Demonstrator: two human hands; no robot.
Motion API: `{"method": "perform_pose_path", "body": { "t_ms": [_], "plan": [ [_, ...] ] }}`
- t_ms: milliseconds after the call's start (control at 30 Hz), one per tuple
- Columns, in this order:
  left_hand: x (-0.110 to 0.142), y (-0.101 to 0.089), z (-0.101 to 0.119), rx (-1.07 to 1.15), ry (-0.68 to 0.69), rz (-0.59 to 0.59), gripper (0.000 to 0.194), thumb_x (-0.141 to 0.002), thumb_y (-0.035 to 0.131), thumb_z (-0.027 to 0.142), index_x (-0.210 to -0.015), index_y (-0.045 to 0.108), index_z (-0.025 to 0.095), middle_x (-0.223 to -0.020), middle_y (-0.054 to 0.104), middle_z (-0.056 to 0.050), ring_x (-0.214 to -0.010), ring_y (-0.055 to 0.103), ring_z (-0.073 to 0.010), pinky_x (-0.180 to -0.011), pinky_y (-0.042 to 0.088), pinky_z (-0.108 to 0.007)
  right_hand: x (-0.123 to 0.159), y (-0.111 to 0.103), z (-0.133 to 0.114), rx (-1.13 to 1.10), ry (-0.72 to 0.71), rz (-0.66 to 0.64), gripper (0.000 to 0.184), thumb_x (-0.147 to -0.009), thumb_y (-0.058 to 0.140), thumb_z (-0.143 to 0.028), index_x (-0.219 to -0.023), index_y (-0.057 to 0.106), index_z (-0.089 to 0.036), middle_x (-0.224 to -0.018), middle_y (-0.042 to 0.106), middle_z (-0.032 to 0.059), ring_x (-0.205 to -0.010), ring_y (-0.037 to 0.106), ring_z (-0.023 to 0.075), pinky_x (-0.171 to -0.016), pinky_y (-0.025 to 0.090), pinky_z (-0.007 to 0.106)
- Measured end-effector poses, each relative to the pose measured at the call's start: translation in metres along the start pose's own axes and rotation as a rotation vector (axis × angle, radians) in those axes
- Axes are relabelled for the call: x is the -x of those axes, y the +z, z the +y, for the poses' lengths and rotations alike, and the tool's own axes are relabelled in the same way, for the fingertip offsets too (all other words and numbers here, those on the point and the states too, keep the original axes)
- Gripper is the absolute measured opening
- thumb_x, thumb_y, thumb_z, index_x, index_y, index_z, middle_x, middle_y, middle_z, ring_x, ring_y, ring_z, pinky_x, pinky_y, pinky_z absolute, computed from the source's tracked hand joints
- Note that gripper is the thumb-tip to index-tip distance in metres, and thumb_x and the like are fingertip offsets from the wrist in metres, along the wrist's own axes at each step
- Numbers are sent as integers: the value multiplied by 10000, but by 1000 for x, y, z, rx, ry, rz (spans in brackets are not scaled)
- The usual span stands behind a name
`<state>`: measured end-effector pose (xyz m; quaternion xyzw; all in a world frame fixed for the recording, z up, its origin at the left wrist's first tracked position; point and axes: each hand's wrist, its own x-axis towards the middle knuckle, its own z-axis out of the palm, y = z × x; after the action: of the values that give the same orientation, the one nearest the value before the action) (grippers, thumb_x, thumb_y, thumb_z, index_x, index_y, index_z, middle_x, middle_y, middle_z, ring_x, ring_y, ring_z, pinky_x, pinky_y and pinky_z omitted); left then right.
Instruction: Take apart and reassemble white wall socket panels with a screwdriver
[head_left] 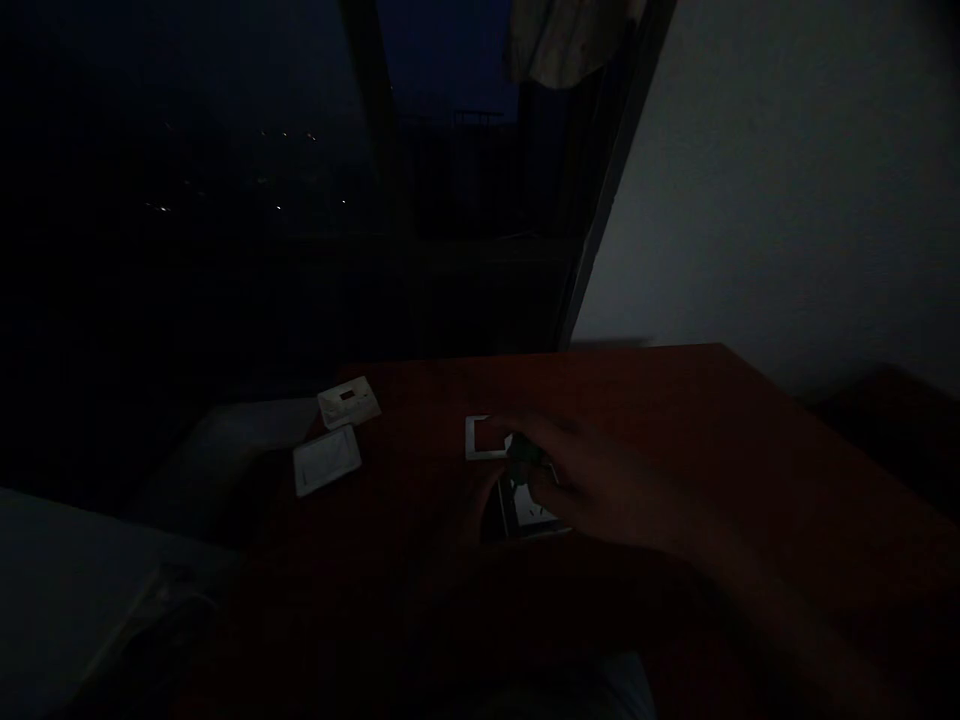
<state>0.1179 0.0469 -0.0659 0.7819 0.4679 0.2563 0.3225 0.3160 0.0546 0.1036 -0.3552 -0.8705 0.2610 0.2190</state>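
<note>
The scene is very dark. My right hand reaches in from the lower right over a reddish-brown table. Its fingers curl over a small dark green object beside a white square frame. Just under the hand lies a white plate-like part with a dark piece at its left. My left hand seems to be the dim shape near that part; its fingers cannot be made out. Two white switch plates lie further left: one with a red mark and a plain one.
A pale wall rises behind the table on the right. A dark window with faint lights fills the back left, cloth hanging at its top. A light surface lies at the lower left.
</note>
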Motion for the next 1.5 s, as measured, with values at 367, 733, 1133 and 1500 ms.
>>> {"method": "perform_pose_path", "body": {
  "t_ms": [367,733,1133,1500],
  "plan": [
    [-2,-5,2,-43,-33,-47,850,-749,684,514,-1439,283,222,-1479,359,-125,-1336,360,-336,-1073,349,-509,-8,9,-1,109,-6,66,486,-923,511,-227,-1393,390,-253,-1303,580,86,-1066,616,209,-882,504,365],
    [-1,-3,2,-4,0,-23,858,-767,652,538,-1463,238,252,-1491,355,-78,-1334,370,-342,-1071,372,-472,-7,20,-4,241,98,160,352,-938,468,-283,-1285,451,-222,-1147,644,79,-964,645,202,-786,513,323],
    [-1,-1,-2,66,-22,-33,890,-693,754,473,-1435,310,264,-1477,341,-119,-1334,348,-329,-1078,323,-512,21,13,56,-157,444,687,294,-790,627,-460,-884,575,-187,-760,638,24,-648,615,156,-586,482,258],
    [20,-72,-24,-555,-384,256,299,-904,480,401,-1129,560,222,-1148,602,-95,-1074,574,-268,-891,467,-386,67,74,106,-978,788,587,340,-804,547,-444,-989,676,-190,-950,690,69,-644,605,156,-553,464,258]
  ]
}}
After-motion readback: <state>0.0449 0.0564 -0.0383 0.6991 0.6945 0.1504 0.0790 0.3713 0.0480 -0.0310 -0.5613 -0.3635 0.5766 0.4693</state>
